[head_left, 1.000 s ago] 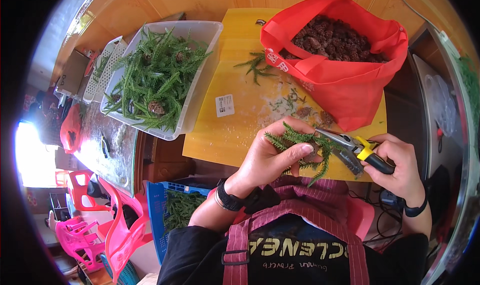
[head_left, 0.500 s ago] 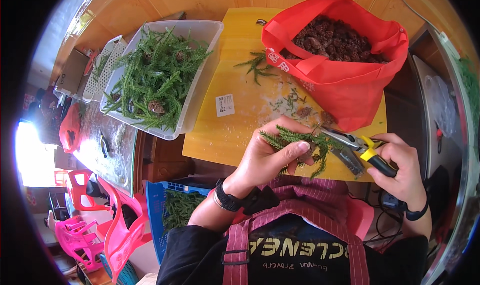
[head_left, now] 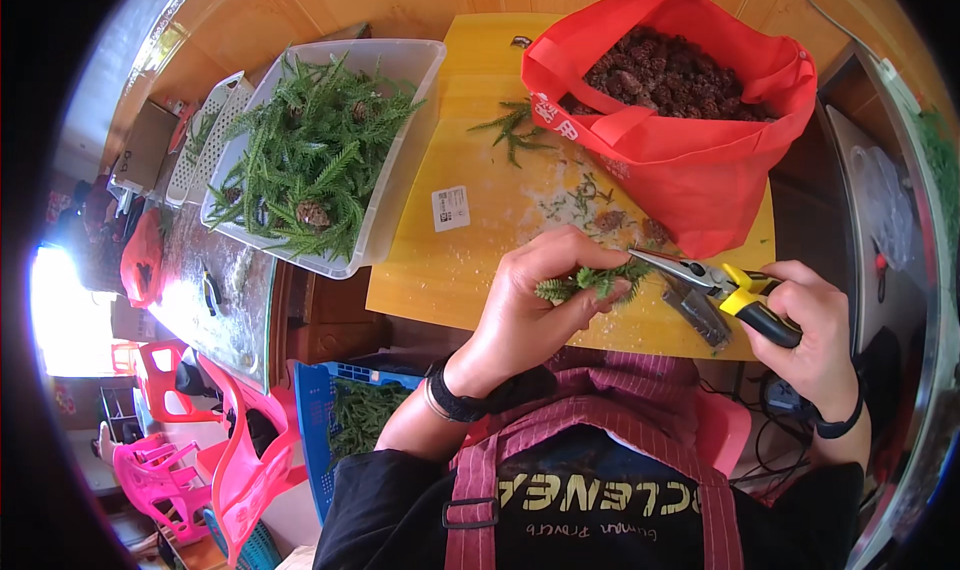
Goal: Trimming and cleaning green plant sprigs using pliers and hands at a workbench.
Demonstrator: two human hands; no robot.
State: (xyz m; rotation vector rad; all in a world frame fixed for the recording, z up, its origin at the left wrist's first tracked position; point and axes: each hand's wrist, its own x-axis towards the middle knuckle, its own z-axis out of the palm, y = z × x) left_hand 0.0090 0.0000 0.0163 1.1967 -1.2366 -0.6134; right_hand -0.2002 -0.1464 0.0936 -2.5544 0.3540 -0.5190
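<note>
Your left hand (head_left: 535,295) has fingers pinched on a green sprig (head_left: 602,279); your right hand (head_left: 812,322) clamps pliers (head_left: 745,298); tub (head_left: 407,160) already holds coned sprigs (head_left: 325,170); bagged cones (head_left: 665,75) remain loose.

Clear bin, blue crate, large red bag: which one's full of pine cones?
The large red bag, just beyond the pliers in the right hand: brown pine cones show in its open top. The clear bin and blue crate show mostly green sprigs.
</note>
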